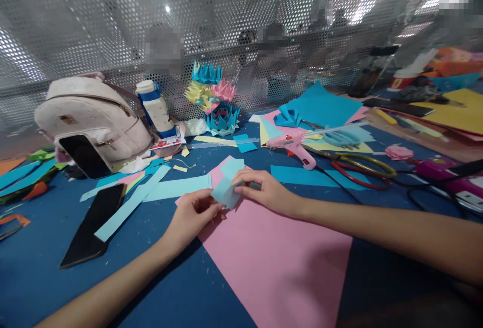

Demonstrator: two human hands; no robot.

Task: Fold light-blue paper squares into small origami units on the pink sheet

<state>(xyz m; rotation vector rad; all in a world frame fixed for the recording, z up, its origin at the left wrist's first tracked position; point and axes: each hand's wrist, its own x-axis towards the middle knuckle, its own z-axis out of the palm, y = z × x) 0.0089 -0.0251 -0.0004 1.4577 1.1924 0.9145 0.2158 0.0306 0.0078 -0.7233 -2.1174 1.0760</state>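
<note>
A small piece of light blue paper, partly folded, is held above a large pink sheet. My left hand pinches its lower left side between thumb and fingers. On the right side, my right hand grips it, with the fingertips closed on its edge. Light blue paper strips lie to the left, one of them across a black phone. Beyond my right hand rests a pink glue gun.
Scissors with red and yellow handles lie at right, near a purple tool and black cables. A pale backpack, a bottle and folded paper flowers stand at the back before a perforated metal screen.
</note>
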